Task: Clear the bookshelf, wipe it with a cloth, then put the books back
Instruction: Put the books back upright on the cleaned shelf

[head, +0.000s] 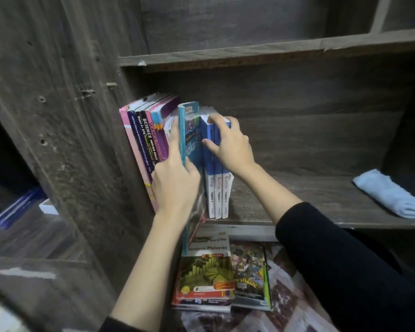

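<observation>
A dark wooden bookshelf [297, 202] holds a row of upright books at its left end: pink and purple science books [144, 133], a teal book [189, 130] and three blue-and-white books [218, 195]. My left hand [175, 178] grips the teal book's spine, fingers behind it, thumb in front; the book sticks out past the shelf edge. My right hand [228, 142] grips the tops of the blue-and-white books, fingers curled over them. A light blue cloth [388, 192] lies on the same shelf at the far right.
Below the shelf edge, two books [209, 274] lie flat on a patterned surface. The upper shelf board [249, 56] runs just above the row. A thick wooden side panel [70, 140] stands to the left, with blue items [15, 209] beyond it.
</observation>
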`<state>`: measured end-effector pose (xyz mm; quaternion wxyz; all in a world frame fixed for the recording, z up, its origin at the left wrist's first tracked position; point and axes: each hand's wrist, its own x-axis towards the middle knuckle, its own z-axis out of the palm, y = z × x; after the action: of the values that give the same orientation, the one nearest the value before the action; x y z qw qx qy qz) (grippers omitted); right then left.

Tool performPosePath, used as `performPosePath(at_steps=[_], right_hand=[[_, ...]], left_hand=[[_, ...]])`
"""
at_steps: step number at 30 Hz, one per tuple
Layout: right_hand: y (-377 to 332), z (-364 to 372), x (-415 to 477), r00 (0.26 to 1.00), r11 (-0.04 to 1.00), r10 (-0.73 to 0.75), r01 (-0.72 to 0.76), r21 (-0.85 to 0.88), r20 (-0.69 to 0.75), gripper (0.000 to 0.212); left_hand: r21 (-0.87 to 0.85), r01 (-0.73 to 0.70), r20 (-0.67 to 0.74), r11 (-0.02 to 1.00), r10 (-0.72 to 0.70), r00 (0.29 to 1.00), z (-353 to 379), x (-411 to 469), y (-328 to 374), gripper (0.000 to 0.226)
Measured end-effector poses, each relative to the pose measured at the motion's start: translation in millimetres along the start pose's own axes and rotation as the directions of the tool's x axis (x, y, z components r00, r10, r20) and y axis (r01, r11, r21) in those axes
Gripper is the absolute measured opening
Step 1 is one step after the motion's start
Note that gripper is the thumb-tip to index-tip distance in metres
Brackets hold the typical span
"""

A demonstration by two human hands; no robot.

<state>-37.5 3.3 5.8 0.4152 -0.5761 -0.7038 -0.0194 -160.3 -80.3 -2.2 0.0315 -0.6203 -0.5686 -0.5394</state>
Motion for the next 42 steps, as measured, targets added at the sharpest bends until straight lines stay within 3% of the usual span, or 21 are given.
performPosePath(at_steps=[8, 14, 22, 24, 27, 29, 33, 39, 42], right_hand=[[-4, 3, -2, 1.0, 0.999, -0.023, 0.023, -0.022, 0.011, 0.044], [-11, 6, -2, 1.0, 0.999, -0.016, 0.017, -0.042, 0.026, 0.048], [-12, 9, -3, 1.0, 0.998, -0.021, 0.022, -0.057, 0.018, 0.05], [-5, 11, -4, 0.999, 0.999, -0.048, 0.048, 0.023, 0.01, 0.053], [11, 17, -15, 1.0, 0.948, 0.003, -0.007, 0.317, 0.013, 0.068], [23, 25, -27, 0.993, 0.9, 0.087, -0.112, 0.42, 0.08, 0.073], [41, 45, -53, 0.96, 0.854, 0.137, -0.24, 0.462, 0.245, 0.062], [61, 65, -79, 0.896, 0.824, 0.177, -0.362, 0.436, 0.408, 0.088], [71, 75, -86, 0.85, 0.831, 0.218, -0.42, 0.366, 0.479, 0.095]], left_hand=[[-0.143, -0.047, -0.051, 0.989, 0.04, 0.998, 45, -18, -44, 0.057], [-0.054, -0.052, -0.073, 0.997, 0.048, 0.996, 60, -16, -54, 0.047], [-0.04, -0.024, -0.002, 0.999, 0.024, 1.0, 78, -2, -54, 0.064], [-0.136, -0.064, 0.049, 0.989, 0.072, 0.996, 72, -9, -60, 0.067], [-0.309, -0.089, 0.14, 0.947, 0.138, 0.981, 64, -29, -81, 0.064], [-0.302, -0.107, 0.192, 0.947, 0.17, 0.967, 62, -40, -93, 0.056], [-0.243, -0.063, 0.24, 0.968, 0.123, 0.963, 66, -45, -95, 0.054], [-0.341, 0.098, 0.151, 0.935, -0.049, 0.987, 82, -43, -96, 0.03], [-0.301, 0.07, 0.07, 0.951, -0.051, 0.996, 91, -38, -96, 0.02]])
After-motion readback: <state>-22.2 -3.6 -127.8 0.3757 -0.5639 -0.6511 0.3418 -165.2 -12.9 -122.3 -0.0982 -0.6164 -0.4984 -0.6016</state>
